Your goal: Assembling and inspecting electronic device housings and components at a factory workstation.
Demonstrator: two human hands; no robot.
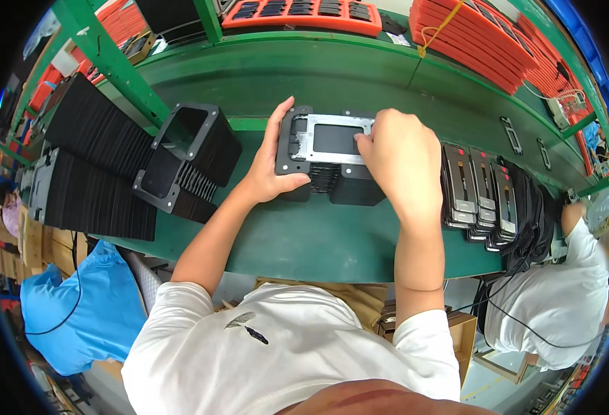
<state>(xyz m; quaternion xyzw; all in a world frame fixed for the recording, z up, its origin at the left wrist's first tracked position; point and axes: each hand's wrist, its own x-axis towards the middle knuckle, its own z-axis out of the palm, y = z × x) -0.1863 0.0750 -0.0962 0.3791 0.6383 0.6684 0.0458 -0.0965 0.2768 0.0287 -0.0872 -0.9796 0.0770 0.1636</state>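
Head view gives us a far orange tray with dark flat pieces in its compartments (more orange trays stacked right). Between our hands, the silver-edged plate lies on black frames; left hand spread around their left end, right curled over the right, its grip hidden.

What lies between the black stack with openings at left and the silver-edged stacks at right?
In the head view, a black stack topped by a silver frame, left hand and right hand on it; green bench shows around.

Room on near bench between stacks
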